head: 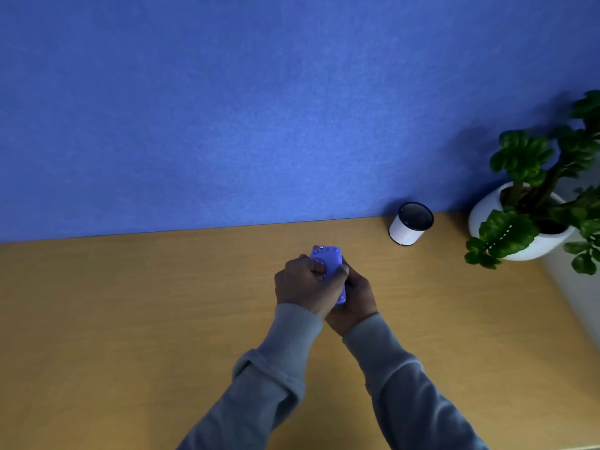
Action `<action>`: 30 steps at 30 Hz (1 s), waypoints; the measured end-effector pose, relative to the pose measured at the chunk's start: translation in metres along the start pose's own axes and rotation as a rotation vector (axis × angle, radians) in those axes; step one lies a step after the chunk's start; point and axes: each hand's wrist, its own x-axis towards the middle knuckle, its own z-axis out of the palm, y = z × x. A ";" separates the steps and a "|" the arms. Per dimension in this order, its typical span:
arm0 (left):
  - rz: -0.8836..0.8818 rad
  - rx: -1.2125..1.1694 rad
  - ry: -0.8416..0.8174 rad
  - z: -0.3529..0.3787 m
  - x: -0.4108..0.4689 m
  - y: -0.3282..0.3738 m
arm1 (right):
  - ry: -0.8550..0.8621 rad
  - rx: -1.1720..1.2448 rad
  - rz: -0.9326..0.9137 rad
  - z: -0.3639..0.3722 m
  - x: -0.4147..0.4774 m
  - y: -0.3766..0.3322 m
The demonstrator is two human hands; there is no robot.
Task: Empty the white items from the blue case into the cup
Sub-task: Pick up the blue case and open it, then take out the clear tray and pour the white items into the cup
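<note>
Grey sleeves are reaching in; the left hand and right hand are both wrapping the blue case, hiding its contents. The cup is standing well apart, beyond the case, with bare table between.

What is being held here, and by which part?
The blue case, by both hands: the left hand wraps its left side and front, the right hand cups its lower right edge. The far end sticks out.

left hand + right hand: clasp blue case | cup: well apart
</note>
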 end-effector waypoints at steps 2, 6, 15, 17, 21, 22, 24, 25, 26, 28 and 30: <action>-0.004 -0.003 0.001 -0.001 0.000 0.001 | 0.015 -0.006 -0.013 0.000 -0.001 -0.001; 0.027 0.018 -0.007 0.000 0.000 -0.001 | 0.020 0.005 -0.020 0.001 -0.004 -0.002; -0.105 -0.145 -0.029 -0.024 0.004 0.008 | 0.029 0.005 -0.042 0.003 -0.006 -0.007; -0.091 -0.188 -0.024 -0.038 0.009 0.009 | 0.018 0.013 -0.073 0.004 -0.006 -0.009; -0.073 -0.162 -0.003 -0.057 0.022 -0.002 | 0.009 0.031 -0.086 0.009 -0.005 -0.017; -0.083 -0.150 0.002 -0.060 0.025 -0.006 | 0.006 0.030 -0.084 0.009 -0.005 -0.019; -0.110 -0.138 0.007 -0.063 0.032 -0.017 | 0.011 0.028 -0.080 0.010 -0.003 -0.022; -0.129 -0.133 0.009 -0.062 0.036 -0.023 | 0.016 0.031 -0.078 0.009 -0.003 -0.023; -0.146 -0.124 0.008 -0.061 0.039 -0.029 | 0.018 0.036 -0.078 0.009 -0.002 -0.024; -0.177 -0.091 0.005 -0.056 0.048 -0.044 | 0.017 0.043 -0.078 0.007 0.001 -0.026; -0.207 -0.030 -0.010 -0.047 0.055 -0.058 | 0.003 0.051 -0.083 0.005 0.002 -0.028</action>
